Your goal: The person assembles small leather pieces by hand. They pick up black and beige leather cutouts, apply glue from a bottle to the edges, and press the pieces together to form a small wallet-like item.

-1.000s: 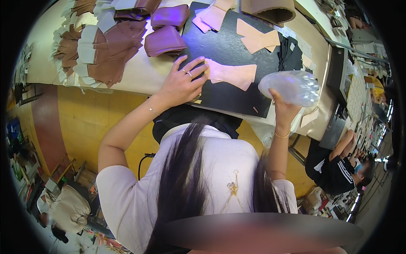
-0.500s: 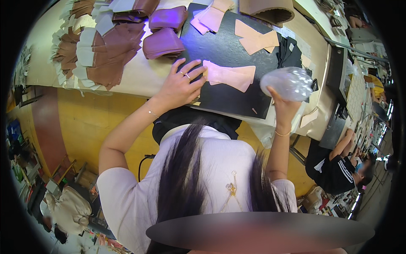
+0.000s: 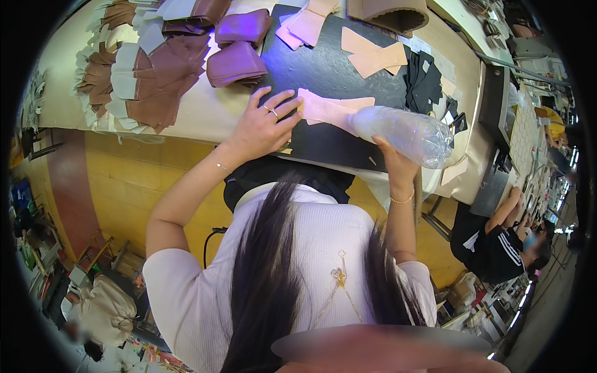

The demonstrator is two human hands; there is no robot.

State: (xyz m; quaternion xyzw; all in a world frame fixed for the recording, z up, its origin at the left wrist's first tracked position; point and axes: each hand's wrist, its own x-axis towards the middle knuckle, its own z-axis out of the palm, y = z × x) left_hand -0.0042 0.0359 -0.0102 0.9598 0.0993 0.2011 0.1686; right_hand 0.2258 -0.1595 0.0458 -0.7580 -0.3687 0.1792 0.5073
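The right hand [image 3: 401, 163] wraps its fingers around a clear plastic bottle [image 3: 405, 132] above a black flat board [image 3: 311, 68]; it seems light and slippery, best held mid-body. The left hand [image 3: 264, 127], fingers spread, touches pale-pink bow-shaped pieces [image 3: 328, 109] lying there, probably thin and bendable

A bare lane of black mat [image 3: 311, 73] runs between the upper pale pieces [image 3: 374, 55] and the middle pale pieces [image 3: 326, 109], leaving a hand room to pass. The left hand [image 3: 264, 126] blocks the left approach; a clear bottle [image 3: 407, 133] in the right hand [image 3: 399, 165] bars the right. Brown stacks [image 3: 235, 65] crowd the mat's left edge, black pieces [image 3: 424, 84] its right. Open mat also lies between the hands.
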